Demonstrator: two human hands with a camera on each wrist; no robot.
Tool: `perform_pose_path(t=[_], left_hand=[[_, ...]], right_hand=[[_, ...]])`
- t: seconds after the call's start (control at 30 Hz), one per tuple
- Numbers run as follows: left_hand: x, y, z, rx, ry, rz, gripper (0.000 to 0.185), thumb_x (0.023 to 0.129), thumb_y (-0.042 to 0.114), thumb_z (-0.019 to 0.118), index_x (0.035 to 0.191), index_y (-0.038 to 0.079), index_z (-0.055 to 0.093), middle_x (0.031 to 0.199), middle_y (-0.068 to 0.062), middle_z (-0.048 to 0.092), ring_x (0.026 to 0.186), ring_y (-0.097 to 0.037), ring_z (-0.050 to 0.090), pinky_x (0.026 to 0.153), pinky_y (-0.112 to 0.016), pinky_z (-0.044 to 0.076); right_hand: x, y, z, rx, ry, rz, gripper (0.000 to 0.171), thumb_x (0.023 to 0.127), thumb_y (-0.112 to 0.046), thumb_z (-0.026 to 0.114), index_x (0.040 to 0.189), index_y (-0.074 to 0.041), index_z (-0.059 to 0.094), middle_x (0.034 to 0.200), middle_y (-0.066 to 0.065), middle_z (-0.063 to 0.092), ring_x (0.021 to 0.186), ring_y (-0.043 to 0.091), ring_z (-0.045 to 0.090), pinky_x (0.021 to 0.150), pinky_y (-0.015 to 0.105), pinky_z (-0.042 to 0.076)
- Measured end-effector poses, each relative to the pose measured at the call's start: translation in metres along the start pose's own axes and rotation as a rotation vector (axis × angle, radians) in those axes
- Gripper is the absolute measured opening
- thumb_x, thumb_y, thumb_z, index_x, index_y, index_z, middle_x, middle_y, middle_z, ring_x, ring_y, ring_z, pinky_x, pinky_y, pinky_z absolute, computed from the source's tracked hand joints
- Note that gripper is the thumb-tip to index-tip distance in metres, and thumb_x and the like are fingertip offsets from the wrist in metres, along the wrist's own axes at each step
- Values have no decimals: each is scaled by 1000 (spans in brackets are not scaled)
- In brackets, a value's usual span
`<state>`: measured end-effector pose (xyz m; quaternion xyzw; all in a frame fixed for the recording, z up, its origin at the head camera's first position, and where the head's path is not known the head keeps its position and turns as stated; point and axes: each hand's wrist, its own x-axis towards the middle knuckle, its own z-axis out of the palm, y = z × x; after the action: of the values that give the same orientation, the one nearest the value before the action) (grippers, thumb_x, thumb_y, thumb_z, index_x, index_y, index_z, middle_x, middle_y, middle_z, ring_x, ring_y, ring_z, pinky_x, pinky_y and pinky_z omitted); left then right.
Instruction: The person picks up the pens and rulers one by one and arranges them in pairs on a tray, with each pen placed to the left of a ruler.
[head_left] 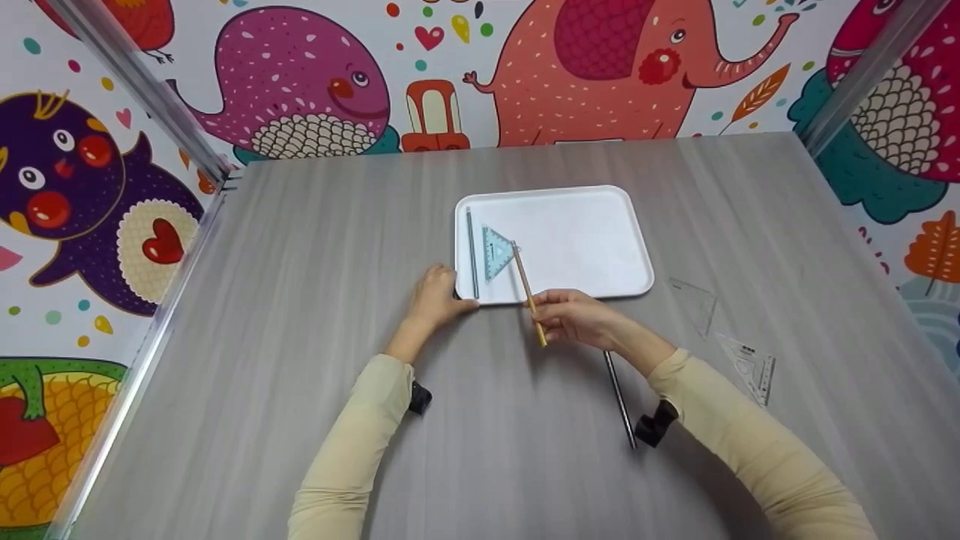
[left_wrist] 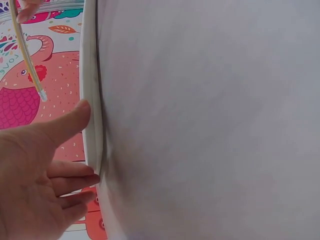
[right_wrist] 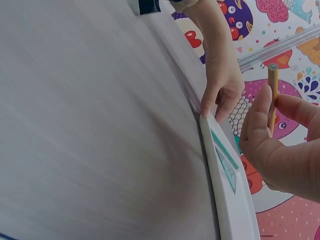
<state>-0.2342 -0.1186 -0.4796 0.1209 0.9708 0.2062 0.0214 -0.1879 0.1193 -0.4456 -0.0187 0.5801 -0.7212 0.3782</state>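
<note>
I had the pencil [head_left: 529,292] pinched in my right hand [head_left: 577,319], its tip out over the white tray [head_left: 592,247] beside the blue set square [head_left: 495,251], which lay in the tray's left part next to a grey ruler [head_left: 472,251] along the nine o'clock rim. My left hand [head_left: 436,296] lay open with straight fingers against the tray's seven o'clock corner, thumb along the rim, steadying rather than gripping it.

The danger I judged greatest was the pencil tip catching the set square and skating it across the smooth tray; it looked light and nothing held it down. Since my left hand only pressed on the corner, a hard push with the pencil could also have slid the tray along the bench [head_left: 300,375]. At four o'clock from my right hand, two clear set squares [head_left: 742,360] and a dark rod [head_left: 621,397] lay near my forearm, where a careless sleeve might have swept them aside.
</note>
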Motion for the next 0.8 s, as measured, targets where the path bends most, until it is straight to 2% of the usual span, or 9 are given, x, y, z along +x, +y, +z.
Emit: perform_pose_path(t=[0.33,0.57,0.8], left_hand=[[0,0,1,1,-1,-5,51,70,32,77,100,-5,61,100,-17,60,98,-29,53,88,-39,43],[-1,2,-1,12,-9,-18,49,70,33,77,98,-3,61,96,-14,59,91,-27,53,81,-39,45],[-2,3,-2,-3,-21,-38,49,71,33,76,102,-2,61,98,-13,59,92,-26,53,82,-39,44]], right_hand=[[12,-2,-10,26,78,15,24,88,3,47,111,5,45,68,-1,59,58,7,55,56,20,49],[17,-7,-11,24,102,20,22,87,3,47,109,5,44,67,0,58,58,8,55,55,20,49],[22,-15,-12,-6,141,21,27,87,2,49,113,6,42,67,-1,57,57,7,52,54,20,48]])
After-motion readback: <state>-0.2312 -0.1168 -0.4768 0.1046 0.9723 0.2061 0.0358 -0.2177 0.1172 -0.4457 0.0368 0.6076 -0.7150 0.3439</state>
